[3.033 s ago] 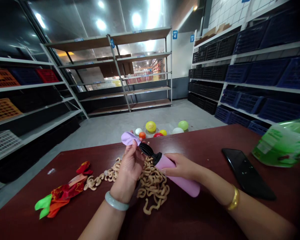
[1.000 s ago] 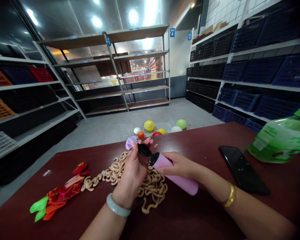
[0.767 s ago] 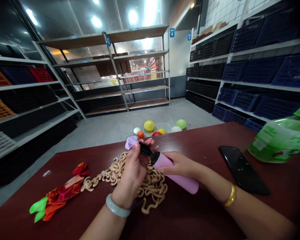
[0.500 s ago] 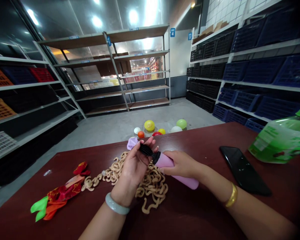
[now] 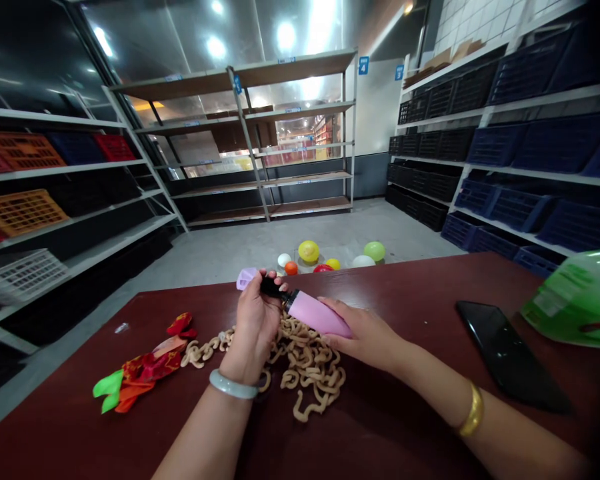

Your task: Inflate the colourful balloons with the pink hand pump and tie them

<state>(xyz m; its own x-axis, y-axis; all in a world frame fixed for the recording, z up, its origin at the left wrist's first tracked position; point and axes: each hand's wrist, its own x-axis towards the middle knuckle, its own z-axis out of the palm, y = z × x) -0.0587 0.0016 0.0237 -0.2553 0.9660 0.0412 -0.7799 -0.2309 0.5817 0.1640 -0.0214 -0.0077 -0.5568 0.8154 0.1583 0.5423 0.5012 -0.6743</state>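
Note:
My left hand (image 5: 260, 310) is wrapped round the black folded part of a compact umbrella, whose pale purple handle (image 5: 247, 278) sticks out beyond my thumb. A pink sleeve (image 5: 317, 313) covers the umbrella's other end, and my right hand (image 5: 363, 333) grips it. Some black fabric shows between the sleeve and my left hand. Under both hands lies a heap of tan curly snacks or rings (image 5: 310, 367) on the dark red table (image 5: 405, 413). Deflated red, orange and green balloons (image 5: 150, 363) lie left of the heap.
A black phone (image 5: 510, 353) and a green plastic pouch (image 5: 577, 303) are at the table's right. Inflated balloons (image 5: 309, 251) rest on the floor past the far edge. Shelves (image 5: 300, 183) stand behind, with crates (image 5: 520, 207) at both sides.
My left hand has closed round the black part, where its fingers were looser before. The pink sleeve and my right hand have shifted, and the camera view has turned slightly left.

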